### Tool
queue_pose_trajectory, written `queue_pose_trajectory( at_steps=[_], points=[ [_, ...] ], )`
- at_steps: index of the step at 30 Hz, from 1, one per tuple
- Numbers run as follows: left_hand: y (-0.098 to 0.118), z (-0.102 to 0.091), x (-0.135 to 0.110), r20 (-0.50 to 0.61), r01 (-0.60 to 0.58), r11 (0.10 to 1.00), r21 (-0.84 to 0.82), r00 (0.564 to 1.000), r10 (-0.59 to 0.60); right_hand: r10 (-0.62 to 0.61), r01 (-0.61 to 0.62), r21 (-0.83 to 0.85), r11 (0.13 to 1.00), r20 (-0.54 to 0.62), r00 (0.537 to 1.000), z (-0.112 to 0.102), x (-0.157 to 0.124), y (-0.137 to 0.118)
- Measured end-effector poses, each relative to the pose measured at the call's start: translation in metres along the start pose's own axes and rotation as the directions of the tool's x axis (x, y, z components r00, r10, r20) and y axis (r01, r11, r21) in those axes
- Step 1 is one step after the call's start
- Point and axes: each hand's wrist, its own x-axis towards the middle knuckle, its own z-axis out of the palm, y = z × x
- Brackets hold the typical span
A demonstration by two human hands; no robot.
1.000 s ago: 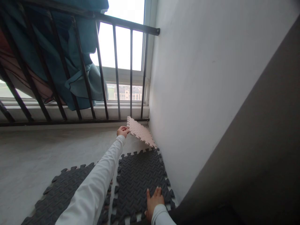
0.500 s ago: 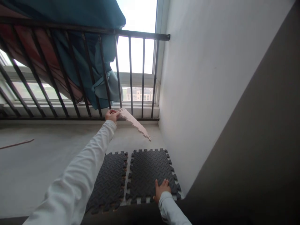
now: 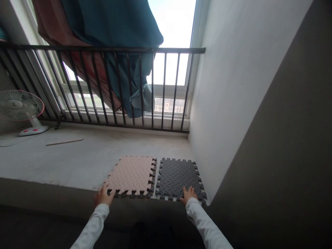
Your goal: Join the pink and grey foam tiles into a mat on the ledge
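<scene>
Far left there's a little white desk fan with a pink rim sitting on the concrete floor, and a thin wooden strip lying just right of it. Behind those runs a black iron balcony railing with a teal curtain bunched up behind the bars. Moving right, the left hand sits at the near left corner of a pink foam puzzle mat, fingers loosely apart and touching the edge, no pinch on it. That mat lies flat on the floor, just left of a dark grey foam puzzle mat, with a thin gap between them. The right hand rests open on the grey mat's near edge, not clamped on anything. A white wall closes off the right side.
</scene>
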Motion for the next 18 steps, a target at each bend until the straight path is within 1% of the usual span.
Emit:
queue_pose_trajectory(
  at_steps=[1,2,3,4,5,6,8,9,12,14,16,18],
  points=[
    [0.003,0.011,-0.015,0.077,-0.091,0.995,0.046,0.993,0.088,-0.008,0.009,0.015,1.0,-0.037,0.999,0.002,-0.005,0.0],
    [0.009,0.023,-0.028,0.161,-0.161,0.985,0.067,0.976,0.148,-0.021,0.023,0.032,0.999,-0.082,0.996,0.005,-0.012,-0.001],
    [0.016,0.033,-0.039,0.233,-0.191,0.978,0.083,0.958,0.167,-0.036,0.042,0.048,0.998,-0.13,0.991,0.007,-0.019,-0.003],
    [0.024,0.041,-0.049,0.295,-0.193,0.976,0.103,0.943,0.155,-0.052,0.064,0.063,0.996,-0.175,0.983,0.008,-0.027,-0.007],
    [0.032,0.049,-0.057,0.345,-0.189,0.974,0.122,0.928,0.137,-0.07,0.088,0.075,0.993,-0.214,0.974,0.009,-0.036,-0.012],
    [0.039,0.054,-0.063,0.373,-0.183,0.974,0.137,0.92,0.121,-0.089,0.112,0.082,0.99,-0.248,0.965,0.01,-0.044,-0.018],
    [0.05,0.059,-0.073,0.386,-0.194,0.971,0.137,0.913,0.128,-0.111,0.143,0.092,0.985,-0.286,0.952,0.01,-0.056,-0.032],
    [0.054,0.06,-0.077,0.381,-0.208,0.97,0.122,0.913,0.148,-0.102,0.136,0.097,0.986,-0.297,0.949,0.009,-0.06,-0.04],
    [0.059,0.059,-0.083,0.362,-0.243,0.969,0.051,0.909,0.209,0.004,0.036,0.128,0.991,-0.304,0.953,0.004,-0.061,-0.058],
    [0.058,0.056,-0.084,0.336,-0.242,0.97,0.002,0.914,0.228,0.068,-0.026,0.149,0.988,-0.283,0.957,0.0,-0.055,-0.066],
    [0.054,0.054,-0.086,0.282,-0.212,0.975,-0.062,0.934,0.221,0.084,-0.043,0.167,0.985,-0.244,0.966,-0.003,-0.047,-0.071],
    [0.046,0.051,-0.092,0.225,-0.158,0.974,-0.165,0.955,0.193,0.088,-0.051,0.184,0.982,-0.201,0.976,-0.007,-0.039,-0.075]
  ],
)
